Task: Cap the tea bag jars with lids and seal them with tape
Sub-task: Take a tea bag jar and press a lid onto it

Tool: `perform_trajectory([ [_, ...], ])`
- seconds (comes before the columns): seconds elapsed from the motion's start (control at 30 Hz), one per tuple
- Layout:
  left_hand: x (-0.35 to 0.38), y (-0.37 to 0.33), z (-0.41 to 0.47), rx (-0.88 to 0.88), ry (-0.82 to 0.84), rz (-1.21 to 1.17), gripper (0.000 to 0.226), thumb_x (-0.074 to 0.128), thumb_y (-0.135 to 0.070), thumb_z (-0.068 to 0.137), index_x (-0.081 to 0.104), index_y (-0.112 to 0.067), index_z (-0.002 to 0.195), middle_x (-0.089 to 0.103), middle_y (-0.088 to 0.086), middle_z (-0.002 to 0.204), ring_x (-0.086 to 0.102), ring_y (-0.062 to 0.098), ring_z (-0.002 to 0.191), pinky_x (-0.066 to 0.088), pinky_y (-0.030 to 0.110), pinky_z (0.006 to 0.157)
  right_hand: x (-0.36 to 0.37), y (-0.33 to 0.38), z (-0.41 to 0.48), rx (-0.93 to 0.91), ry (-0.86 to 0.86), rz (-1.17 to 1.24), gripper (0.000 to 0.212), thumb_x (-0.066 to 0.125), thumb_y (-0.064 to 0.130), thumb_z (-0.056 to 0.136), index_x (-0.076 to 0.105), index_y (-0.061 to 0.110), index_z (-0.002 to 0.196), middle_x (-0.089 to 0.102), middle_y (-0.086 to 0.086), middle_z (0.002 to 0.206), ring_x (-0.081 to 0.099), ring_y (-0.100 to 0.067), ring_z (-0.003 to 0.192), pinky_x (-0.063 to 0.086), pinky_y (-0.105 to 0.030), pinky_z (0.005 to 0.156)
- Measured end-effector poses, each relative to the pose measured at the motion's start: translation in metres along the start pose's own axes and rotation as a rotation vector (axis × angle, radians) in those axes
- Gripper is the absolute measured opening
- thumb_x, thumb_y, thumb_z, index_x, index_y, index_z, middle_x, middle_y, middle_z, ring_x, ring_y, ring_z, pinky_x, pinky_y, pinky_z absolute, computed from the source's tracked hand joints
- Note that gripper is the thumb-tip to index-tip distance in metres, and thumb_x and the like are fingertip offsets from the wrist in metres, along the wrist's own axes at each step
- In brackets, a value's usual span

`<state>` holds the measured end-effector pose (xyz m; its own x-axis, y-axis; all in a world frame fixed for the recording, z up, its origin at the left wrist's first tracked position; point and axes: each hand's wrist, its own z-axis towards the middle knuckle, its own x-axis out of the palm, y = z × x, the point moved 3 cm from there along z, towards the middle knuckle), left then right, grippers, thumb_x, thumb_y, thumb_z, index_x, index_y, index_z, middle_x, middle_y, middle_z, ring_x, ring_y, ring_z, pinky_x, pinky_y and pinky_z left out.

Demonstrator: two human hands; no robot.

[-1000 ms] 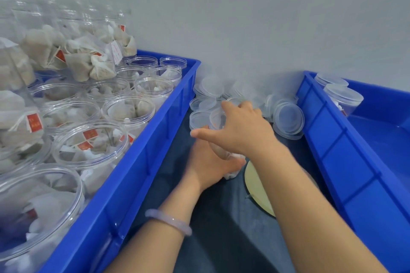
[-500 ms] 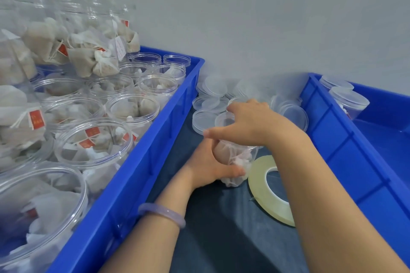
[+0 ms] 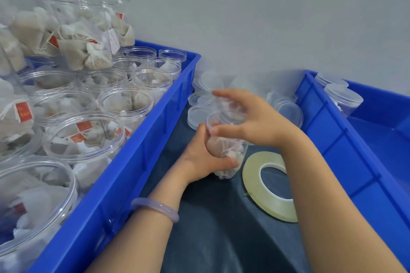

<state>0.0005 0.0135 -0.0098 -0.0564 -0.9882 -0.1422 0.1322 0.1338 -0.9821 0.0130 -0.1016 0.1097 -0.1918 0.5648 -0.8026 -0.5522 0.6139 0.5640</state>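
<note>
A clear jar of tea bags (image 3: 228, 153) stands on the dark table between two blue bins. My left hand (image 3: 204, 157) grips its lower body from the left. My right hand (image 3: 250, 119) curls over the jar's top, fingers spread around the rim, holding a clear lid (image 3: 224, 108) that is blurred and hard to make out. A roll of clear tape (image 3: 257, 186) lies flat on the table just right of the jar, partly under my right forearm. Loose clear lids (image 3: 199, 115) are piled behind the jar against the wall.
The left blue bin (image 3: 142, 155) holds several open jars of tea bags (image 3: 126, 104), with more stacked behind. The right blue bin (image 3: 346, 153) holds two capped jars (image 3: 342, 97) at its far corner. A grey wall closes off the back.
The view has drawn nearer. My right hand has lifted and opened its fingers over the jar's top, uncovering more of the tape roll. My left hand keeps its grip on the jar.
</note>
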Motion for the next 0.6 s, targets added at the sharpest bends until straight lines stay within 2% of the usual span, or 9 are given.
perform_trajectory([
  [0.03,0.000,0.001,0.000,0.005,0.004,-0.010,0.079,0.084,-0.035,0.044,0.041,-0.044,0.109,0.055,-0.027,0.114,0.050,-0.020,0.103,0.041,0.003,0.077,-0.004,-0.003,-0.003,-0.016,-0.048,0.078,0.072,0.081,0.037,0.069,0.047,0.042,0.132,0.049,0.018,0.125,0.045,0.012,0.107,0.035,-0.004,0.090],
  [0.07,0.000,0.000,0.000,0.008,0.007,-0.016,0.081,0.083,-0.036,0.044,0.042,-0.043,0.112,0.056,-0.026,0.115,0.052,-0.016,0.105,0.042,0.004,0.080,-0.006,-0.004,-0.004,-0.024,-0.076,0.107,0.072,0.081,0.040,0.067,0.048,0.044,0.131,0.049,0.020,0.123,0.045,0.014,0.106,0.034,-0.001,0.087],
  [0.1,0.000,0.000,0.000,0.010,0.008,-0.016,0.082,0.083,-0.036,0.044,0.041,-0.043,0.115,0.056,-0.025,0.116,0.052,-0.013,0.108,0.043,0.006,0.082,-0.005,-0.006,-0.004,-0.022,-0.070,0.080,0.075,0.081,0.044,0.064,0.047,0.045,0.131,0.048,0.020,0.124,0.045,0.013,0.108,0.034,-0.003,0.088],
  [0.17,0.000,-0.001,0.000,0.013,0.008,-0.007,0.082,0.084,-0.032,0.047,0.040,-0.046,0.115,0.056,-0.024,0.118,0.052,-0.012,0.111,0.043,0.011,0.086,0.001,-0.008,0.000,0.010,0.004,-0.023,0.082,0.080,0.051,0.060,0.045,0.045,0.134,0.044,0.014,0.131,0.042,0.003,0.121,0.034,-0.018,0.099],
  [0.23,-0.001,-0.002,-0.001,0.022,-0.003,0.007,0.078,0.085,-0.029,0.050,0.040,-0.049,0.110,0.055,-0.025,0.117,0.050,-0.018,0.106,0.042,0.007,0.082,0.008,-0.007,0.003,0.039,0.046,-0.061,0.083,0.080,0.053,0.060,0.045,0.044,0.135,0.042,0.010,0.134,0.040,-0.005,0.127,0.035,-0.029,0.104],
  [0.33,-0.001,-0.002,-0.001,0.025,-0.017,0.025,0.074,0.085,-0.029,0.051,0.039,-0.048,0.105,0.054,-0.026,0.114,0.048,-0.022,0.102,0.041,0.003,0.076,0.009,-0.004,0.004,0.056,0.069,-0.083,0.081,0.080,0.052,0.061,0.047,0.043,0.134,0.043,0.009,0.130,0.041,-0.007,0.125,0.037,-0.030,0.103],
  [0.43,0.000,-0.002,0.001,0.016,-0.016,0.032,0.075,0.086,-0.026,0.053,0.041,-0.045,0.110,0.056,-0.022,0.116,0.051,-0.012,0.107,0.042,0.007,0.077,0.007,0.000,0.006,0.116,0.072,-0.161,0.079,0.078,0.053,0.063,0.047,0.041,0.135,0.044,0.006,0.132,0.042,-0.011,0.127,0.038,-0.031,0.102],
  [0.5,0.001,-0.002,0.002,0.008,-0.009,0.021,0.078,0.087,-0.023,0.055,0.045,-0.032,0.120,0.060,-0.013,0.115,0.055,-0.004,0.106,0.045,0.008,0.075,0.010,0.006,0.007,0.194,0.023,-0.243,0.081,0.072,0.061,0.065,0.044,0.036,0.138,0.043,0.000,0.137,0.039,-0.017,0.129,0.040,-0.037,0.101],
  [0.6,0.001,-0.004,0.000,0.008,-0.004,-0.028,0.084,0.086,-0.023,0.052,0.043,-0.026,0.123,0.063,-0.006,0.114,0.061,0.008,0.107,0.053,0.021,0.080,0.023,0.018,-0.004,0.328,0.064,-0.478,0.100,0.058,0.077,0.065,0.028,0.024,0.145,0.036,-0.011,0.137,0.034,-0.029,0.129,0.039,-0.042,0.094],
])
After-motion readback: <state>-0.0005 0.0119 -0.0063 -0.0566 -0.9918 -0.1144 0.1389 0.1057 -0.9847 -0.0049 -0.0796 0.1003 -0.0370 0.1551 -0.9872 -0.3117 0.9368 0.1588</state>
